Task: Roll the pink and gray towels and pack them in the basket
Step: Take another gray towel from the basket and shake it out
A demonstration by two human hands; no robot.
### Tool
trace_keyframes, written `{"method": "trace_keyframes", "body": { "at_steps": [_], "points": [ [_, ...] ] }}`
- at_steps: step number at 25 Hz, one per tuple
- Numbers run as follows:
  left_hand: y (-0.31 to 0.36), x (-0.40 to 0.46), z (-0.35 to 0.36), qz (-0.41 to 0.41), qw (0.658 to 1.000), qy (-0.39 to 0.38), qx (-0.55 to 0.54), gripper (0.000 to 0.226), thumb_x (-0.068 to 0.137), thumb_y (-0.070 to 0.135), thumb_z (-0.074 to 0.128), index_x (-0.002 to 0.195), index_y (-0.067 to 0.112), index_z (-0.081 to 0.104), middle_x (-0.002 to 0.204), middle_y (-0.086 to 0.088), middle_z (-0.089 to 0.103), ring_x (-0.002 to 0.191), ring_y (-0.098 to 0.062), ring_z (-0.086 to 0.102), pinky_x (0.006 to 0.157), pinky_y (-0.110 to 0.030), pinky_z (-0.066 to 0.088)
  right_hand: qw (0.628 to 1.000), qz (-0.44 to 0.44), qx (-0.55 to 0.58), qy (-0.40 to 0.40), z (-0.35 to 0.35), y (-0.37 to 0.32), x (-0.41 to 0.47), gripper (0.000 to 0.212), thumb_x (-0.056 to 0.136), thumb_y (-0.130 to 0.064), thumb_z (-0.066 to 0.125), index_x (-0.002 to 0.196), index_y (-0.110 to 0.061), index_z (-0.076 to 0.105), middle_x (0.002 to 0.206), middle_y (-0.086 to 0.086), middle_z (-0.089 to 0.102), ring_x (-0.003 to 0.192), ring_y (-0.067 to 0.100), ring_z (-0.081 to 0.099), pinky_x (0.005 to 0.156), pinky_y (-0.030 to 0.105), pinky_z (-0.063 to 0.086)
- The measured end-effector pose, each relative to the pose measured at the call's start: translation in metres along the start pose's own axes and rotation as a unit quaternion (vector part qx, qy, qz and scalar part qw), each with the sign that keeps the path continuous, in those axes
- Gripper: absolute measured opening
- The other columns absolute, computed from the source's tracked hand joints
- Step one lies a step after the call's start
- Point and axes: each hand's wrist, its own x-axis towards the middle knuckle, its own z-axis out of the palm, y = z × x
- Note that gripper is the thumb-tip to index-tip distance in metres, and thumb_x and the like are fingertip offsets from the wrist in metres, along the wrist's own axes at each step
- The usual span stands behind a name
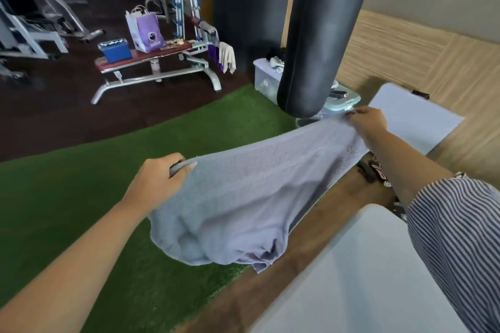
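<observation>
Fingers of my left hand (159,176) curl round one top corner of the gray towel (243,205), thumb over the hem. My right hand (369,120) pinches the opposite corner, farther out and higher, so the top edge runs taut and slanted between the two. Below my hands the cloth sags into a loose belly, its lower end bunched over the green turf (67,197) and the edge of a wooden floor strip (270,292). Under my right forearm I see a pale table (365,278), and beyond the right hand a second pale tabletop (411,116). A black punching bag (319,35) hangs just past the right hand. Well beyond the left hand stands a weight bench (151,59) carrying a purple bag (148,32).
</observation>
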Motion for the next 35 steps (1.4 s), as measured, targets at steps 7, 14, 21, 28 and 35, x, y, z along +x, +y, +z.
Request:
{"method": "trace_keyframes", "body": {
  "at_steps": [7, 14, 21, 28, 35],
  "points": [
    [0.043, -0.039, 0.055, -0.026, 0.999, -0.022, -0.027, 0.026, 0.088, 0.041, 0.063, 0.070, 0.024, 0.057, 0.058, 0.000, 0.057, 0.058, -0.016, 0.055, 0.050, -0.027, 0.039, 0.995, 0.069, 0.072, -0.001, -0.041, 0.070, -0.004, 0.022, 0.078, -0.019, 0.055, 0.094, -0.017, 0.070, 0.092, 0.006, 0.062, 0.091, 0.027, 0.056, 0.075, 0.029, 0.042],
    [0.113, -0.134, 0.123, -0.059, 0.996, -0.058, -0.029, 0.026, 0.092, 0.039, 0.058, 0.072, 0.022, 0.055, 0.059, -0.003, 0.054, 0.055, -0.016, 0.052, 0.050, -0.030, 0.038, 0.993, 0.083, 0.084, -0.002, -0.104, 0.163, -0.016, 0.014, 0.077, -0.020, 0.057, 0.083, -0.016, 0.068, 0.094, 0.011, 0.062, 0.089, 0.031, 0.055, 0.080, 0.035, 0.046],
    [0.179, -0.262, 0.168, -0.095, 0.986, -0.138, -0.011, 0.024, 0.094, 0.047, 0.049, 0.073, 0.037, 0.054, 0.053, 0.007, 0.048, 0.047, -0.010, 0.046, 0.047, -0.029, 0.029, 0.980, 0.020, -0.162, -0.112, -0.185, 0.260, -0.083, 0.029, 0.083, -0.024, 0.046, 0.077, -0.002, 0.063, 0.085, 0.022, 0.062, 0.081, 0.032, 0.054, 0.073, 0.035, 0.043],
    [0.230, -0.361, 0.177, -0.055, 0.986, -0.158, -0.005, 0.040, 0.094, 0.045, 0.052, 0.064, 0.021, 0.040, 0.050, 0.001, 0.039, 0.048, -0.011, 0.043, 0.047, -0.025, 0.023, 0.971, 0.027, -0.221, -0.089, -0.293, 0.331, -0.184, 0.023, 0.083, -0.010, 0.045, 0.089, -0.001, 0.066, 0.093, 0.022, 0.063, 0.088, 0.036, 0.053, 0.080, 0.038, 0.042],
    [0.289, -0.449, 0.185, -0.039, 0.987, -0.152, -0.017, 0.049, 0.089, 0.056, 0.048, 0.069, 0.012, 0.040, 0.054, 0.000, 0.037, 0.050, -0.012, 0.040, 0.051, -0.030, 0.026, 0.976, 0.035, -0.206, -0.066, -0.384, 0.387, -0.255, 0.019, 0.083, -0.010, 0.049, 0.069, -0.016, 0.059, 0.089, 0.019, 0.063, 0.082, 0.029, 0.050, 0.070, 0.031, 0.034]
  ]
}}
